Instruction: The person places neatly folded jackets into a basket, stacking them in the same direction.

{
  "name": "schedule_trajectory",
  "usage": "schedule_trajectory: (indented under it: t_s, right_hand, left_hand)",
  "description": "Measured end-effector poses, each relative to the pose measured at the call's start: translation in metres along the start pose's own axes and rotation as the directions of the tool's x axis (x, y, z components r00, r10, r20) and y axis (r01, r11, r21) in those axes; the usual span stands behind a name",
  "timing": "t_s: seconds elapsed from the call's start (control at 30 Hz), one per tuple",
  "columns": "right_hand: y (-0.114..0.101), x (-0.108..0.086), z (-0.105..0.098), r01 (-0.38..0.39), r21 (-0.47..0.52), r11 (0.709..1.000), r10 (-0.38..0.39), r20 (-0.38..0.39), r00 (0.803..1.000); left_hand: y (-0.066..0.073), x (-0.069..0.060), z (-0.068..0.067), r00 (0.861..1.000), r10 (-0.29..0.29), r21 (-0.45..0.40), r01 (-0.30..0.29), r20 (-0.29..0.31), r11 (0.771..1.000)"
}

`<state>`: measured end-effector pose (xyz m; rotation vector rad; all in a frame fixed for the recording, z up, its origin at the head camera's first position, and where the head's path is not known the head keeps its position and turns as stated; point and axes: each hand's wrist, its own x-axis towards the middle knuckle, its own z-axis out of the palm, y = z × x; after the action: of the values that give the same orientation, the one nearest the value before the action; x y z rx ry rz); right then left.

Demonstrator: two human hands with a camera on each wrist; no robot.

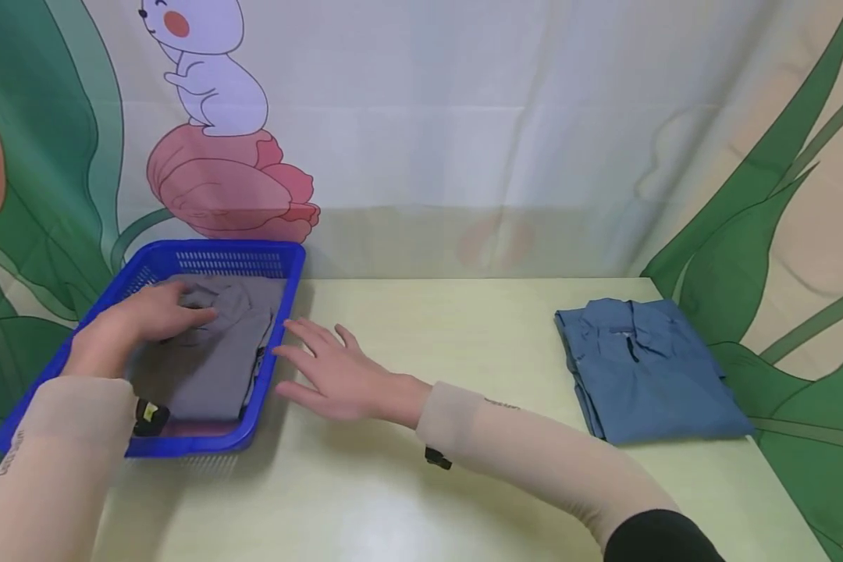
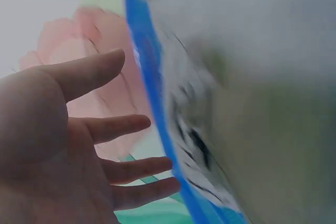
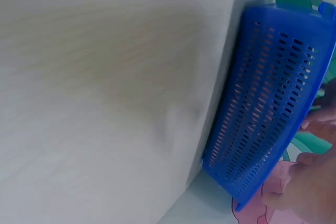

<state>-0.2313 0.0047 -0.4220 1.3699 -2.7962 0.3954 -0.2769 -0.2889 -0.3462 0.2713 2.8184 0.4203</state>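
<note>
Inside the blue basket (image 1: 291, 293) lies a folded grey garment (image 1: 214, 375), with something pink under it. My left hand (image 1: 144, 320) hovers over or rests on the garment, fingers extended; contact cannot be told. In the left wrist view the left hand (image 2: 68, 135) has its fingers spread beside the basket's blue rim (image 2: 152, 77). At the basket's right side is my right hand (image 1: 344, 375), fingers spread and holding nothing. The right wrist view shows the right hand (image 3: 310, 182) near the perforated wall of the basket (image 3: 262, 98).
A folded blue garment (image 1: 656, 375) with a collar lies at the right of the pale table (image 1: 421, 499). Behind the table hangs a printed curtain (image 1: 421, 140) with a cartoon animal, pink shapes and green leaves.
</note>
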Motion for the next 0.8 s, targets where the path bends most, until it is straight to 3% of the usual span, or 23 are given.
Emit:
schedule_trajectory:
  t_s: [0.17,0.47,0.63,0.8]
  right_hand:
    - [0.006,-0.034,-0.007,0.020,0.011,1.000,-0.020,0.012,1.000]
    - [0.042,-0.096,-0.005,0.058,0.125,0.990,-0.046,-0.100,0.994]
    - [0.069,-0.133,-0.003,-0.032,0.160,0.987,0.061,-0.179,0.982]
    - [0.091,-0.168,-0.006,-0.154,0.212,0.965,0.205,-0.242,0.948]
  left_hand:
    - [0.036,-0.010,0.002,0.996,0.063,-0.017,-0.064,-0.060,0.998]
    - [0.084,-0.028,0.005,0.986,0.162,-0.063,-0.163,-0.027,0.985]
    - [0.100,-0.034,0.018,0.976,0.217,-0.075,-0.219,-0.034,0.973]
    - [0.106,-0.035,0.029,0.966,0.248,-0.105,-0.254,-0.071,0.961]
